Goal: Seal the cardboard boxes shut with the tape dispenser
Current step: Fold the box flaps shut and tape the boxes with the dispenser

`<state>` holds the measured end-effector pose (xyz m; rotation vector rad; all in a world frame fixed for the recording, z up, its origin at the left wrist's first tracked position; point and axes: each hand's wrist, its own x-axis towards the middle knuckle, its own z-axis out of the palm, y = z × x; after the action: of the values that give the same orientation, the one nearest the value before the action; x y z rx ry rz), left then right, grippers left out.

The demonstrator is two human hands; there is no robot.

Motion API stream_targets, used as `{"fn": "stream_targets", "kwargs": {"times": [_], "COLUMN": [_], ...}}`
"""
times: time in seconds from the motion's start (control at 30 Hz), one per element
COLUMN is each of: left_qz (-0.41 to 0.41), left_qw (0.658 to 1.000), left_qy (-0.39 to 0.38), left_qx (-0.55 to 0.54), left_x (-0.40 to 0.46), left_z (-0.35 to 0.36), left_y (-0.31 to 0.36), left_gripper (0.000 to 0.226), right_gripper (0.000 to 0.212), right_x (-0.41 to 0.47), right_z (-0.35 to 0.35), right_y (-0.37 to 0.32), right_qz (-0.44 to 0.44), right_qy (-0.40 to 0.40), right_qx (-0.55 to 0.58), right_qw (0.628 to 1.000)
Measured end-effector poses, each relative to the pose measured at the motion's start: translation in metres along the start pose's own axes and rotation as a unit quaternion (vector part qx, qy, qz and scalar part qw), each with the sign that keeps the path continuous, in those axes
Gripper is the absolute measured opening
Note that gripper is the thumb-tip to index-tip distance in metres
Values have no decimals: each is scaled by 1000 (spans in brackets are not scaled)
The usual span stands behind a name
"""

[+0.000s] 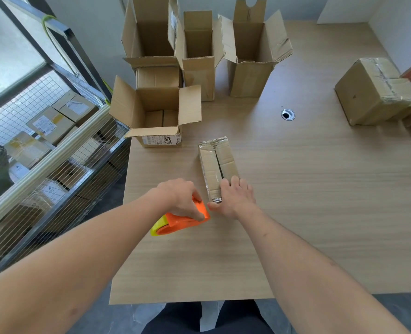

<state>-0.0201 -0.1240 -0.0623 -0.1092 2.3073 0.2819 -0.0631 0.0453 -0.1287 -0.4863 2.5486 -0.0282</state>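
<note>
Orange plastic forms the body of the tape dispenser [187, 219], which carries a yellow roll at its near-left end. It lies low on the wooden table [296, 213], long axis running from near-left to far-right, its front end pointing toward the small box [217, 165]. The left hand [182, 197] grips the dispenser from above, fingers curled over its top edge. The right hand [235, 195] presses on the near end of the small box, fingers spread flat on the top flaps and thumb against the near face. That box lies just right of the dispenser, long axis running away from the person; its two top flaps meet along a dark centre seam, and both ends are wrapped in clear tape.

Beyond it stands an open labelled box [155, 121]; its front flap bears a printed label and handwritten marks, neither legible. Three taller open boxes [199, 56] stand behind. A taped box [373, 90] sits at far right.
</note>
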Motion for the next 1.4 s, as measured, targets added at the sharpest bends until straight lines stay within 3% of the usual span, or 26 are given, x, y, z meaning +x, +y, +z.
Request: {"fn": "stream_targets", "kwargs": {"times": [0.2,0.63,0.8,1.07,1.23,1.4], "left_qz": [18,43,24,-31,-87,-61], "left_qw": [990,966,972,992,990,986], "left_qy": [43,54,63,86,72,136], "left_qx": [131,249,223,90,82,77], "left_x": [-3,-4,-1,-1,-9,-22], "left_z": [2,-4,-2,8,28,28], "left_y": [22,47,45,31,-7,-33], "left_gripper": [69,50,46,64,80,75], "right_gripper": [73,61,63,58,55,55], "right_x": [1,6,5,-2,-7,-2], "right_z": [-3,4,4,8,14,11], "right_y": [-2,-6,-5,0,6,6], "right_qz": [6,12,6,-20,-45,-47], "right_qy": [-10,6,11,46,65,58], "right_qx": [10,-6,-6,-17,-35,-33], "right_qw": [1000,1000,1000,999,996,997]}}
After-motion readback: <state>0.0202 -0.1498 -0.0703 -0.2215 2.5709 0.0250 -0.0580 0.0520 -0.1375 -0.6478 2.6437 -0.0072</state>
